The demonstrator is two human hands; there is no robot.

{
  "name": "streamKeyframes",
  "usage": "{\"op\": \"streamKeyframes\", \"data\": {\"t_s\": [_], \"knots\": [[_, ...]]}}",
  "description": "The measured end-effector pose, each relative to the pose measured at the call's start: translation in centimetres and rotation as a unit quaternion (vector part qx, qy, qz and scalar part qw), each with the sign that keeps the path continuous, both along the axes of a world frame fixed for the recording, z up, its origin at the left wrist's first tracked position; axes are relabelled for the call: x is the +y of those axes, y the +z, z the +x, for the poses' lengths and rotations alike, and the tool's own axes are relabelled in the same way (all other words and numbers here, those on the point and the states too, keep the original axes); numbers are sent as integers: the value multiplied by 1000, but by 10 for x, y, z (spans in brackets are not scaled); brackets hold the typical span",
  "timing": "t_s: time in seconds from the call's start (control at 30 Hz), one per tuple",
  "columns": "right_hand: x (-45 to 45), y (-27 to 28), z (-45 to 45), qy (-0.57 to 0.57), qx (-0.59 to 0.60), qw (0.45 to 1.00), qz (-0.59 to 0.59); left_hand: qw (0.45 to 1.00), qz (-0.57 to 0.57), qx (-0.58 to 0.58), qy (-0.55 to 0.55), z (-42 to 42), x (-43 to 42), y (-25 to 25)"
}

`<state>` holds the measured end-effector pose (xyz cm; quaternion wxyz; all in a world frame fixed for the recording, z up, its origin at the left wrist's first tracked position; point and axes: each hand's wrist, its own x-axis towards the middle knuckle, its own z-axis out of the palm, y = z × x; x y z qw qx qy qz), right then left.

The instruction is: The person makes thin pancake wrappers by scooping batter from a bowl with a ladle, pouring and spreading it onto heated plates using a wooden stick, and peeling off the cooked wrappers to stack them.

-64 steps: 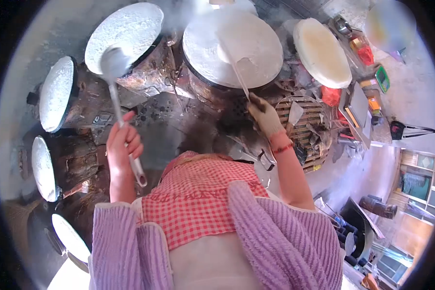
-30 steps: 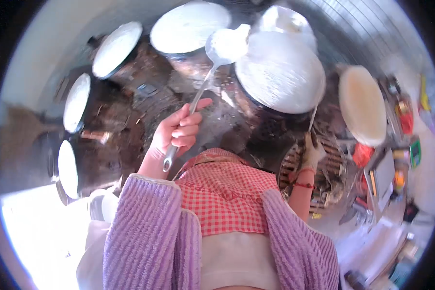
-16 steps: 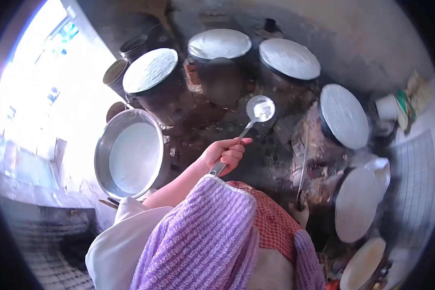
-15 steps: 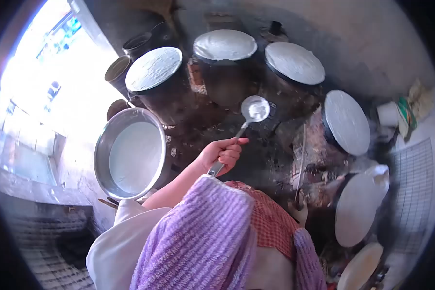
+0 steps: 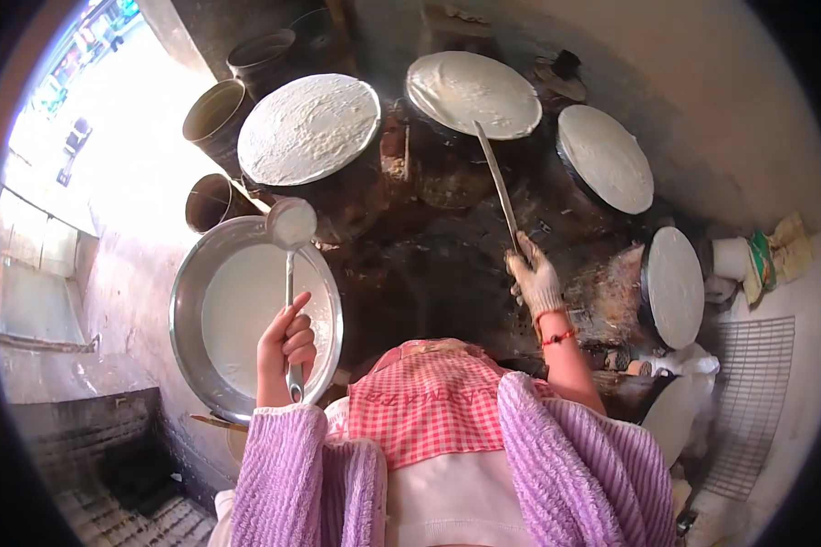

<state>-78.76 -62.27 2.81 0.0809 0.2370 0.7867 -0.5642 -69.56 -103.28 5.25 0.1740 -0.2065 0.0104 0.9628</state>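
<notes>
My bare left hand is closed around the handle of a metal ladle, whose bowl hangs over the far rim of a big metal basin. White batter lies in that basin. In a pale, stained work glove, my right hand grips a long, narrow flat blade. The blade's tip meets the near edge of the round, white-coated pan at the far middle. Near that pan's left side, the white layer looks wrinkled.
More white-coated round pans stand in an arc: far left, far right, right and lower right. Dark buckets stand at the back left. A wire rack is at the right, below a white container.
My left hand has carried the ladle from the middle leftward to the basin. My right hand, unseen before, now reaches forward with the blade to the far middle pan.
</notes>
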Motion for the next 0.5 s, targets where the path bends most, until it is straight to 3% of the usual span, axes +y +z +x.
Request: {"op": "streamKeyframes", "data": {"t_s": [0.1,0.27,0.4,0.5], "knots": [[3,-5,-64,21,19,1000,2,998,35,-17,57,-1,-2,1],[67,-35,-154,-78,39,996,15,997,-8,1,81,-32,22,5],[117,-49,-211,-84,19,992,88,997,-32,14,75,-95,57,13],[157,-87,-253,-25,40,982,184,997,18,32,69,-149,88,28]]}}
